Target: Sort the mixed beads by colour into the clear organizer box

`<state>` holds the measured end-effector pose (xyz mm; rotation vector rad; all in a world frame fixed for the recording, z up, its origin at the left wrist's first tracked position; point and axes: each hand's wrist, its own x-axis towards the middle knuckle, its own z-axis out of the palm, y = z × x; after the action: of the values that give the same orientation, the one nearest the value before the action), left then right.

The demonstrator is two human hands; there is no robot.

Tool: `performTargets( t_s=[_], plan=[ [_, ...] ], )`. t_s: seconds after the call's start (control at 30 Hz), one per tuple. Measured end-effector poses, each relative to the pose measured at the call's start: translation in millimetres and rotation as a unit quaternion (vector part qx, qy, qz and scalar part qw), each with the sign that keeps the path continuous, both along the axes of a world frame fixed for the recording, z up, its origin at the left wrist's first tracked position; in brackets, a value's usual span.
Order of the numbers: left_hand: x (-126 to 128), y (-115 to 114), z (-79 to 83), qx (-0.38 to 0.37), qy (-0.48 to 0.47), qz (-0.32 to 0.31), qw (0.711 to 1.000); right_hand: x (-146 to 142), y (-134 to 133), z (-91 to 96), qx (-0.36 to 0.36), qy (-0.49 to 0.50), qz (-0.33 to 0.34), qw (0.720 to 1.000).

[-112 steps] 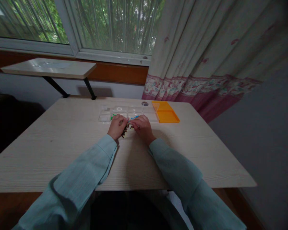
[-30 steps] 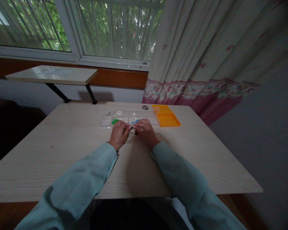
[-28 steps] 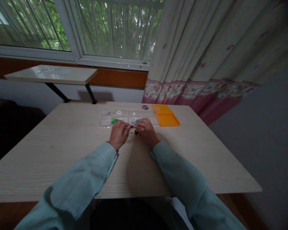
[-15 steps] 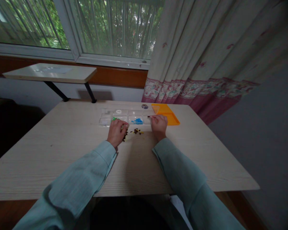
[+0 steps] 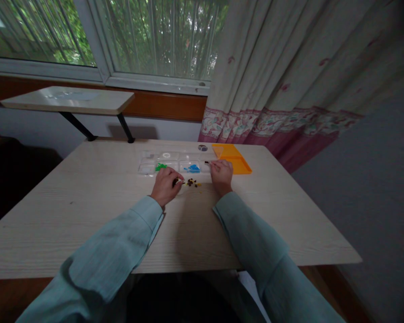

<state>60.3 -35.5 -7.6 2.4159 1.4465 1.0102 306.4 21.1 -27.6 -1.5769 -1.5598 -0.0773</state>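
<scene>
My left hand (image 5: 164,185) rests on the pale wooden table (image 5: 87,211), fingers curled, its tips at a small heap of dark and yellow beads (image 5: 190,182). My right hand (image 5: 221,174) is closed in a pinch and holds a thin tool with a dark tip (image 5: 207,162) over the right end of a clear compartment box (image 5: 175,162). Green beads (image 5: 160,167) fill one cell of the box and blue beads (image 5: 192,168) another.
An orange lid (image 5: 231,158) lies right of the box, a small round dark object (image 5: 202,147) behind it. A white shelf on black brackets (image 5: 67,99) sticks out under the window. A flowered curtain (image 5: 289,80) hangs at the right.
My right hand left the bead heap and moved right and forward to the box's right end, carrying the thin tool. My left hand stayed by the beads.
</scene>
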Motion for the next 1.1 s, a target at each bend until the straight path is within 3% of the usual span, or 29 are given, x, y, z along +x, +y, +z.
performTargets(
  t_s=[0.23, 1.1],
  plan=[
    [2.7, -2.2, -2.5, 0.009, 0.042, -0.008, 0.999, -1.8, -3.4, 4.0, -0.022, -0.018, -0.005, 1.0],
    [1.1, 0.3, -2.9, 0.007, 0.055, 0.016, 0.998, -2.6, -0.7, 2.2, -0.009, -0.02, 0.0, 1.0]
  ],
)
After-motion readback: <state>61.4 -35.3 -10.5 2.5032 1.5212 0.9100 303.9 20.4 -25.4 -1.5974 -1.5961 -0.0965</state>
